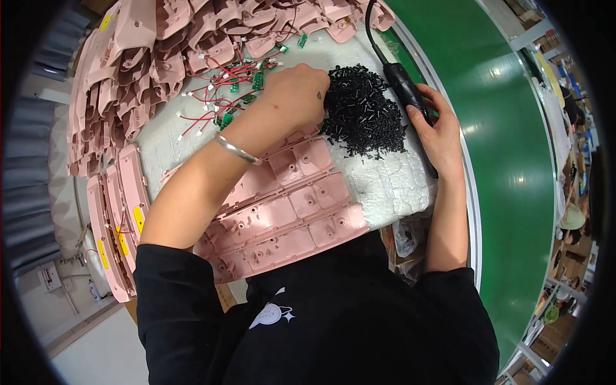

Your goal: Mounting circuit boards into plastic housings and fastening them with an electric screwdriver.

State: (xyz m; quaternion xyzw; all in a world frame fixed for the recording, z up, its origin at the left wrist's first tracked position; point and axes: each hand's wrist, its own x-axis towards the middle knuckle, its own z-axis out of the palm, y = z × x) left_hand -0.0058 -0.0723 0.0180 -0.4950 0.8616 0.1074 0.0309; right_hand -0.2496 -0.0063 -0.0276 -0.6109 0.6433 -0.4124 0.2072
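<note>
My left hand [298, 93] is curled at the left edge of a heap of small black screws [362, 112]. Its fingers are bent under the palm, so what they pinch, if anything, is hidden. A metal bangle circles that wrist. My right hand [439, 131] grips a black corded electric screwdriver [404, 86] just right of the heap. Below my left hand, pink plastic housings [292, 199] lie side by side, their inner faces with screw posts turned up. The left forearm covers part of them.
Small green circuit boards [258, 80] with red and black wires lie beyond my left forearm. Pink shells [128, 77] are stacked at the far left. More pink strips with yellow labels [119, 224] stand left. A green conveyor belt [507, 160] runs along the right.
</note>
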